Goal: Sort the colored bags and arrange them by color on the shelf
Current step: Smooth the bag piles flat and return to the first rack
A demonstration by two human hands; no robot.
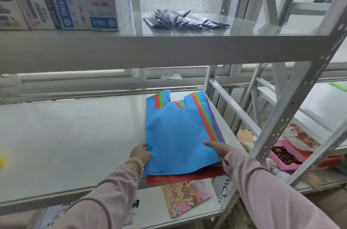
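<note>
Holding the stack at its near end, I report from left to right. On the upper level, printed boxes stand at the far left, with dark packets fanned out beside them. On the middle shelf, my left hand grips the left edge of the blue bag, fingers curled around that edge near the bottom corner. The blue bag lies topmost and flat, its long axis running from me toward the back, handles pointing away. A red bag shows beneath it, overhanging the shelf's front lip. My right hand rests on the bag's right side with fingers straight, pressing down. Whether the thumb is tucked under I cannot tell. A purple bag shows as a strip along the stack's right margin.

Judgement: both hands sit equally near, flanking the near end, so any separating would likely begin there.
</note>
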